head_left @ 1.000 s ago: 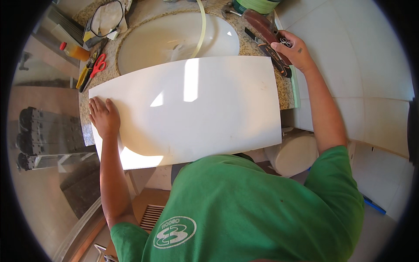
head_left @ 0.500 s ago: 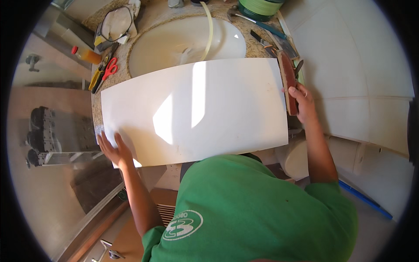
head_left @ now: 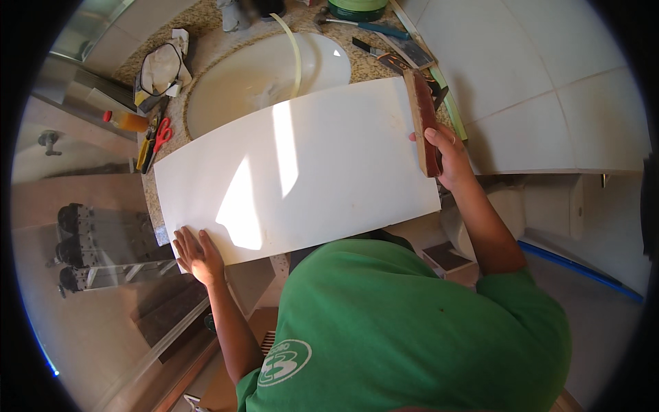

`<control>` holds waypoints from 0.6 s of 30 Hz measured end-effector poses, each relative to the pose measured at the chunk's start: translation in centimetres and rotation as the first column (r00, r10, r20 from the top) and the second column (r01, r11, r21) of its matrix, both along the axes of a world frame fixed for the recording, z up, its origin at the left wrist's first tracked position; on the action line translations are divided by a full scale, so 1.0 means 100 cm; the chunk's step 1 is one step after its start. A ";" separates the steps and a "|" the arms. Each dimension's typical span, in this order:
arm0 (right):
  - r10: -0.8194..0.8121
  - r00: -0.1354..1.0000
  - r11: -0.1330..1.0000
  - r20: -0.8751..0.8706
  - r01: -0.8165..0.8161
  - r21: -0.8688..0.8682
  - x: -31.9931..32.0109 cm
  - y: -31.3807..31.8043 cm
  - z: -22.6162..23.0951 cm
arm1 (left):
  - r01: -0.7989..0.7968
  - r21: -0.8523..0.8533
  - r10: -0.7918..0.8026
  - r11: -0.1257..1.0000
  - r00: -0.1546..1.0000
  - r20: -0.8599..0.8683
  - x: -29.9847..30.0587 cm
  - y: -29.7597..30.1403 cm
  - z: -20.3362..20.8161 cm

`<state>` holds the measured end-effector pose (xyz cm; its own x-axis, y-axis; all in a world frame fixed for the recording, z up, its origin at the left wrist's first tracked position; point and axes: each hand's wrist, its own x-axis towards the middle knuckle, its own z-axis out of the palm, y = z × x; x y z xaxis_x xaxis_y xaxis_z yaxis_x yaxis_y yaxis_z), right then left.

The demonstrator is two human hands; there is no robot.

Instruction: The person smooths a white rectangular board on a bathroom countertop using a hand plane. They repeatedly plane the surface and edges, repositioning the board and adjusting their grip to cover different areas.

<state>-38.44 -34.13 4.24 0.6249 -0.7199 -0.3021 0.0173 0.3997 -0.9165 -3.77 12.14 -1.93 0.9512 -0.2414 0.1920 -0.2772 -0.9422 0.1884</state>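
Observation:
A white rectangular panel [head_left: 343,151] lies across the near side of the sink and the counter in front of me, with patches of sunlight on it. My left hand [head_left: 198,259] rests flat on its near left corner, fingers stretched out and holding nothing. At the panel's right edge, my right hand [head_left: 449,156] grips a long sanding block [head_left: 427,127] faced with reddish-brown sandpaper. The block stands along that edge, thumb on its outer face; the other fingers are mostly hidden behind it.
Beyond the panel is a white oval sink [head_left: 240,75] in a granite counter. Red-handled scissors [head_left: 163,134], pliers [head_left: 144,152] and an orange bottle [head_left: 127,121] lie left. A hammer [head_left: 371,26] and a utility knife [head_left: 371,48] lie far right, beside a tiled wall [head_left: 522,89].
The view has turned, so the panel appears more tilted. My left hand has settled flatter onto the panel's corner. My right hand keeps the sanding block at the right edge.

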 end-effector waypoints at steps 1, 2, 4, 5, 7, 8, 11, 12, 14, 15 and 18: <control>-0.006 1.000 1.000 0.002 0.006 -0.006 -0.003 0.003 0.000 | 0.007 -0.009 -0.007 1.000 1.000 0.016 0.001 -0.001 0.001; -0.016 1.000 1.000 0.000 0.016 -0.012 -0.005 0.006 -0.001 | 0.004 -0.014 -0.004 1.000 1.000 0.007 0.003 -0.002 0.002; -0.042 0.999 0.999 0.008 0.042 0.013 -0.011 0.013 0.000 | 0.009 -0.025 -0.009 1.000 1.000 -0.004 0.005 -0.004 0.003; -0.065 0.998 0.998 0.012 0.064 0.023 -0.013 0.016 0.000 | 0.016 -0.031 -0.016 0.999 1.000 -0.005 0.007 -0.005 0.003; -0.093 0.996 0.995 0.016 0.092 0.039 -0.017 0.024 0.000 | 0.024 -0.058 -0.024 0.998 1.000 -0.006 0.009 -0.004 0.003; -0.111 0.994 0.993 0.015 0.110 0.047 -0.019 0.029 0.001 | 0.026 -0.042 -0.027 0.999 1.000 -0.017 0.011 -0.003 0.003; -0.151 0.987 0.988 0.059 0.148 0.049 -0.027 0.044 -0.002 | 0.070 -0.008 -0.070 0.998 0.998 -0.001 0.017 0.004 0.001; -0.186 0.981 0.981 0.051 0.182 0.067 -0.030 0.048 -0.004 | 0.082 -0.042 -0.081 0.996 0.996 0.042 0.020 0.007 0.001; -0.192 0.973 0.980 0.132 0.183 0.072 -0.037 0.052 -0.010 | 0.141 -0.086 -0.126 0.986 0.979 0.162 0.022 0.012 0.000; -0.209 0.973 0.977 0.101 0.204 0.055 -0.040 0.052 -0.014 | 0.090 -0.181 -0.047 0.979 0.972 0.231 0.021 0.015 0.000; -0.315 0.948 0.942 0.052 0.305 0.140 -0.047 0.052 -0.026 | -0.067 -0.702 0.244 0.709 0.957 0.155 0.004 0.023 -0.003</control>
<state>-43.14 -28.91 1.62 0.4005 -0.8395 -0.3671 0.2241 0.4783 -0.8491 -3.37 14.47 -2.21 0.8729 0.1880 0.4501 -0.2549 -0.6110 0.7495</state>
